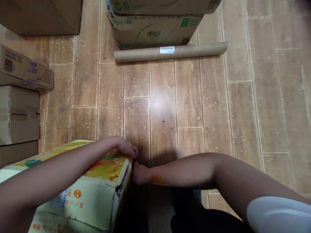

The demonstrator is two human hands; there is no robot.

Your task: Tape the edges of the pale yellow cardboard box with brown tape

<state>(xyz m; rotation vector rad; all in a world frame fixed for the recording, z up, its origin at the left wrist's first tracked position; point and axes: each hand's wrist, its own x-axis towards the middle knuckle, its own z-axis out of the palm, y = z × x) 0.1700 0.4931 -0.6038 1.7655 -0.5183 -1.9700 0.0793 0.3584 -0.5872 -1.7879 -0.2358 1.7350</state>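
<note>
A yellow and orange printed cardboard box [97, 194] fills the lower left. My left arm lies across its top, and my left hand [126, 147] curls over the far right top corner of the box with fingers bent. My right arm reaches in from the lower right. My right hand [138, 173] presses against the box's right side near the top edge; its fingers are hidden behind the box corner.
A long brown cardboard tube [170, 51] lies on the wooden floor [162, 106] in front of stacked cartons [155, 29] at the top. More brown cartons [19, 113] stand along the left edge, another at the top left [41, 16].
</note>
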